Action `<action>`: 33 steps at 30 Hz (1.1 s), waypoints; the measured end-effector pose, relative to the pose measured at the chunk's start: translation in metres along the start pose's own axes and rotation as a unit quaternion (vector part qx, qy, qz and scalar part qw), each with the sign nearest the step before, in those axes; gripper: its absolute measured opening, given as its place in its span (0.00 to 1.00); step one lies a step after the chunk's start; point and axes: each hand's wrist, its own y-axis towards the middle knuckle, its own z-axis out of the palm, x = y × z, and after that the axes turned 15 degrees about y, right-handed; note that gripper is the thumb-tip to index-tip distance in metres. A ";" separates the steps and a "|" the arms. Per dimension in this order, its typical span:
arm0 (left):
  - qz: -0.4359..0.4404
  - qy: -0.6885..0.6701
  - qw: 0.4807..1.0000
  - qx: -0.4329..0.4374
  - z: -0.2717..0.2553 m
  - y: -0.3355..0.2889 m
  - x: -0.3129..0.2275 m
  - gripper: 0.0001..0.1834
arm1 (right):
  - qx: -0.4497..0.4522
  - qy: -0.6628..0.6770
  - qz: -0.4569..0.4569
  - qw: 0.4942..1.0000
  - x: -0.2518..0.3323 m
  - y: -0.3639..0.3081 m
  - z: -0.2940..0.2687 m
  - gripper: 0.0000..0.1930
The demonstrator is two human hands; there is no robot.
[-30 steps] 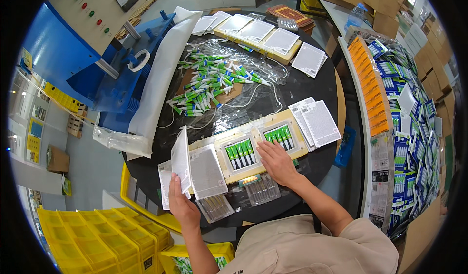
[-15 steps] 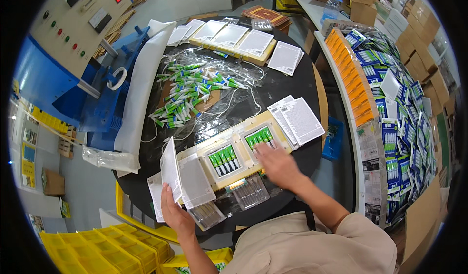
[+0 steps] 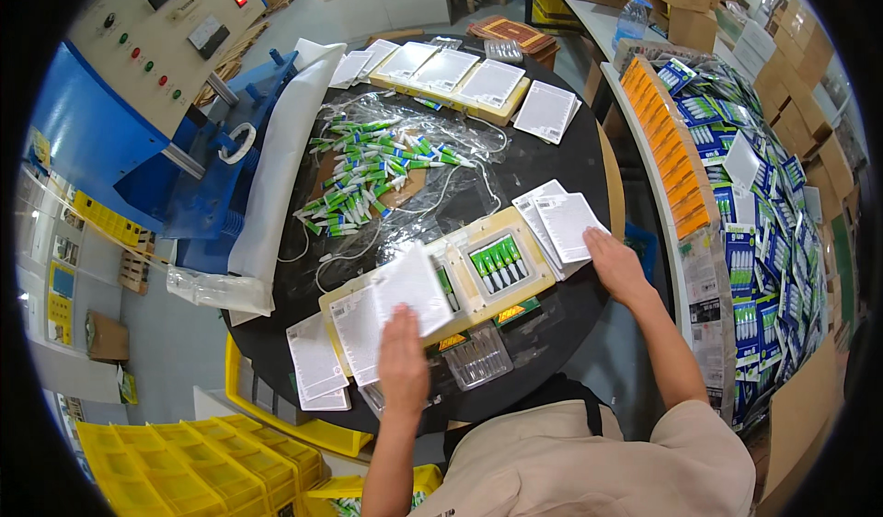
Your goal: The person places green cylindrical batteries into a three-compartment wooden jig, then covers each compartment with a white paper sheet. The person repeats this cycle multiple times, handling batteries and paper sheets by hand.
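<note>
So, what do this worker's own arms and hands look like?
The person's ungloved left hand and right hand show no watch or bracelet at the wrist. Both forearms are bare. The loose beige fabric top has a short, plain right sleeve.

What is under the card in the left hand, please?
The card hides part of another card and most of the tray's middle compartment; a green tube shows there, the rest is covered.
</note>
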 end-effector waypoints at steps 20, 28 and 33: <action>0.035 0.081 0.989 0.115 0.047 -0.039 -0.027 0.27 | -0.010 -0.014 -0.127 0.992 0.115 -0.003 0.069 0.25; 0.024 0.042 0.984 0.172 0.031 -0.029 -0.017 0.29 | 0.068 0.114 -0.124 0.983 0.101 0.006 0.045 0.32; 0.003 -0.021 0.987 0.159 0.023 -0.009 -0.024 0.36 | 0.096 0.186 -0.082 0.974 0.100 0.029 0.041 0.34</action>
